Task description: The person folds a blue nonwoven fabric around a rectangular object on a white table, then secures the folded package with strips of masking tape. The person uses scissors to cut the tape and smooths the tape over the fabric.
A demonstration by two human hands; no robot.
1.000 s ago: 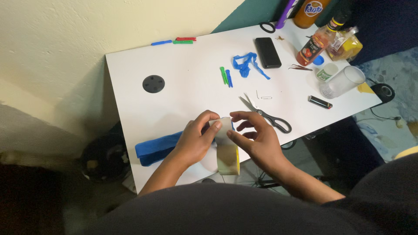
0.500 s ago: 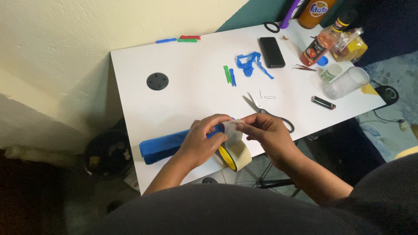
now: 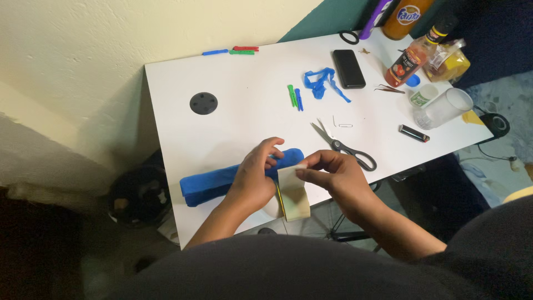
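A long blue roll of crepe paper (image 3: 214, 183) lies near the front edge of the white table (image 3: 244, 119). My left hand (image 3: 256, 179) rests on its right end, fingers curled over it. My right hand (image 3: 333, 176) pinches the free end of a cream tape strip, and the tape roll (image 3: 294, 201) with a yellow inner core hangs below between both hands, over the table's front edge.
Black-handled scissors (image 3: 345, 147) lie just right of my hands. Farther back are green and blue clothespins (image 3: 295, 96), a crumpled blue strip (image 3: 321, 82), a black phone (image 3: 349, 60), a sauce bottle (image 3: 407, 61), a clear cup (image 3: 443, 107), a lighter (image 3: 413, 133) and a black round cap (image 3: 204, 103).
My left hand let go of the tape roll and settled on the blue roll's end. My right hand pulled the tape strip out, and the roll turned and dropped lower.
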